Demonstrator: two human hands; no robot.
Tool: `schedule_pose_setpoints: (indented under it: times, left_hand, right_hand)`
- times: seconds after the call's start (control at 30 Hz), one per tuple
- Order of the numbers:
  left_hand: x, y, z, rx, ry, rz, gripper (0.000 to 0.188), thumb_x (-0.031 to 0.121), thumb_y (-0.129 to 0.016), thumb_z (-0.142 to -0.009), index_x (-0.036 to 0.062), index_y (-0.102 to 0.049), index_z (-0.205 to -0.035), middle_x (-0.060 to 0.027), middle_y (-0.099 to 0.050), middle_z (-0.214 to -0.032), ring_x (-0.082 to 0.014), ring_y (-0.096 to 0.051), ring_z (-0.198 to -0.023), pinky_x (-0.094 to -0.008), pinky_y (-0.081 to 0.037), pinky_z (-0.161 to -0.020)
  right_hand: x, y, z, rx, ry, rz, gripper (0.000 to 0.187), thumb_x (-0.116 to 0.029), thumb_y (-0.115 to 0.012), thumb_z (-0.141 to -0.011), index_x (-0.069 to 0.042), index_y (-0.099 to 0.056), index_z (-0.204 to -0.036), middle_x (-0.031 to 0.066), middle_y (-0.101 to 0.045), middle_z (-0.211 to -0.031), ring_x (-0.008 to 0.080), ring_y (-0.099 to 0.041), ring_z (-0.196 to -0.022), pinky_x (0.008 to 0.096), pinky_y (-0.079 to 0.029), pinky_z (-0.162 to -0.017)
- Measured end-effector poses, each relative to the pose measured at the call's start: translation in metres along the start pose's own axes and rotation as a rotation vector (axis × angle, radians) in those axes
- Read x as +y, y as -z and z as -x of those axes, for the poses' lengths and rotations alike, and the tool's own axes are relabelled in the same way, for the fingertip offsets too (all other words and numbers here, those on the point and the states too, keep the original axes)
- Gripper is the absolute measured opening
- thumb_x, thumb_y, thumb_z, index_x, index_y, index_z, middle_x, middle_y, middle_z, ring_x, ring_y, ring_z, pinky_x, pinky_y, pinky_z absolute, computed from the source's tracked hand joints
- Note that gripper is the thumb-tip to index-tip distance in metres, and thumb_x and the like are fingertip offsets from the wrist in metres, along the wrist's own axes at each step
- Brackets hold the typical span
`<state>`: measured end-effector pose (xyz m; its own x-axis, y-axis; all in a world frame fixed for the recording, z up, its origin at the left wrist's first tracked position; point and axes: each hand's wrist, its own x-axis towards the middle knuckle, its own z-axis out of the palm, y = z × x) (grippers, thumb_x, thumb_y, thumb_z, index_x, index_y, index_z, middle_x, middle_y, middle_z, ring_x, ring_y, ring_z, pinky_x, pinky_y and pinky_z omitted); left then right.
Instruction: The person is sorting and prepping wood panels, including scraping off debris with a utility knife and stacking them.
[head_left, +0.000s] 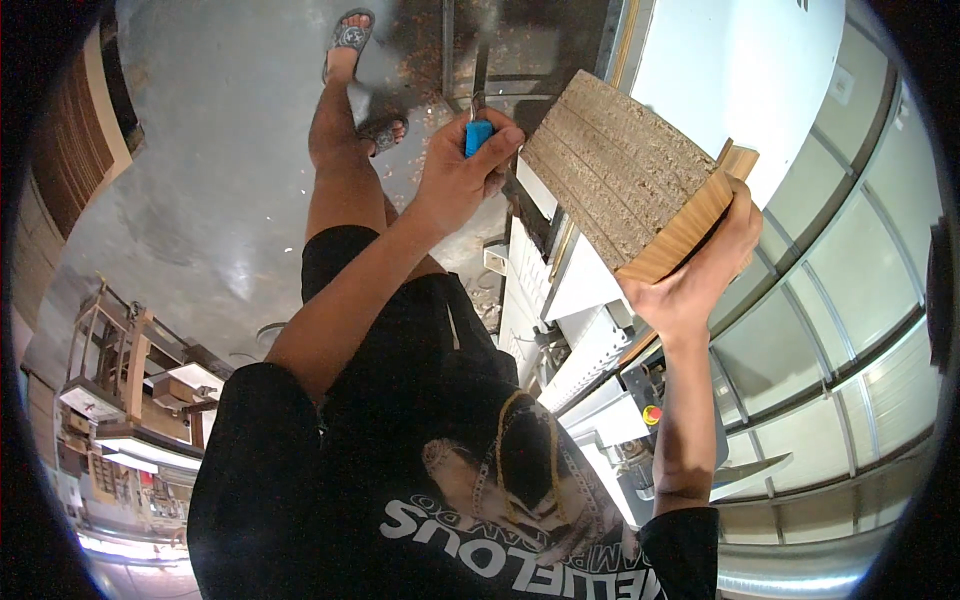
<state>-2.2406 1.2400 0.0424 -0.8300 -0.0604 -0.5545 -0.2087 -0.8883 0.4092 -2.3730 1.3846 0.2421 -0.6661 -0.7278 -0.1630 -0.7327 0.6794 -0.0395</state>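
So I've got both hands busy here. Left hand (pixel 458 168) is closed around a small blue-handled tool (pixel 479 138), metal bit poking up away from me; can't make out what the tip is exactly. Right hand (pixel 702 272) is clamped across the wood-grain end (pixel 682 230) of a stack of boards (pixel 625 160), rough chipboard edges facing up at me. The stack is out front on my right, just beside the tool hand, with the white panel (pixel 735 75) behind it. Can't tell if anything's propping the far end up.

My two cents on doing this well: squeeze those boards evenly, since I reckon a one-handed grip at one end lets the layers slide or the far end droop. Left thumb's really near the stack's corner, so I'd leave more room there. I'd also point the metal away from the holding wrist, and go gentle, because raw chipboard edges probably crumble.
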Motion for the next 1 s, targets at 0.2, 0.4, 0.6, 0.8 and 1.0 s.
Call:
schedule_pose_setpoints:
  times: [0.2, 0.4, 0.6, 0.8, 1.0]
  left_hand:
    - [0.0, 0.033, -0.035, 0.615, 0.055, 0.445, 0.014, 0.018, -0.066, -0.096, 0.009, -0.062, -0.106, -0.0012, -0.054, -0.074, -0.0148, -0.048, -0.056, -0.0318, -0.042, -0.055]
    - [-0.014, 0.072, 0.007, 0.156, -0.121, -0.215, 0.044, 0.04, -0.051, -0.11, 0.0041, -0.058, -0.134, -0.0072, -0.064, -0.096, -0.0167, -0.06, -0.076, -0.032, -0.051, -0.071]
    - [-0.031, 0.051, 0.038, -0.193, -0.33, -0.586, 0.072, 0.053, -0.044, -0.11, -0.0003, -0.039, -0.158, -0.0085, -0.063, -0.104, -0.0155, -0.055, -0.081, -0.0309, -0.047, -0.079]
    - [-0.033, 0.053, 0.038, -0.286, -0.363, -0.644, 0.069, 0.049, -0.037, -0.111, -0.0008, -0.038, -0.159, -0.0203, -0.048, -0.158, -0.032, -0.053, -0.139, -0.0425, -0.038, -0.115]
    - [-0.035, 0.051, 0.036, -0.25, -0.452, -0.656, 0.058, 0.043, -0.039, -0.112, 0.0023, -0.048, -0.153, -0.0202, -0.061, -0.145, -0.0365, -0.064, -0.125, -0.041, -0.048, -0.107]
  right_hand:
    - [-0.006, 0.005, 0.0, -0.027, -0.043, -0.045, 0.113, -0.054, -0.084, -0.062, 0.006, -0.037, -0.146, 0.0239, -0.045, -0.123, 0.0385, -0.046, -0.115, 0.0538, -0.037, -0.098]
    - [0.001, -0.007, 0.003, 0.067, -0.051, -0.071, 0.114, -0.072, -0.081, -0.064, 0.003, -0.044, -0.141, 0.0218, -0.049, -0.117, 0.0378, -0.045, -0.114, 0.052, -0.032, -0.101]
    - [-0.001, -0.007, 0.0, 0.057, 0.001, -0.073, 0.112, -0.063, -0.085, -0.063, 0.006, -0.043, -0.14, 0.0228, -0.049, -0.119, 0.0375, -0.045, -0.114, 0.0504, -0.033, -0.099]
    - [-0.006, 0.002, -0.001, -0.032, 0.006, -0.044, 0.121, -0.044, -0.096, -0.06, 0.003, -0.03, -0.15, 0.0186, -0.04, -0.127, 0.0321, -0.042, -0.12, 0.0495, -0.036, -0.101]
    - [-0.003, 0.002, 0.002, -0.053, -0.046, -0.111, 0.121, -0.044, -0.097, -0.063, 0.002, -0.028, -0.15, 0.0177, -0.039, -0.128, 0.0298, -0.042, -0.121, 0.0481, -0.038, -0.1]
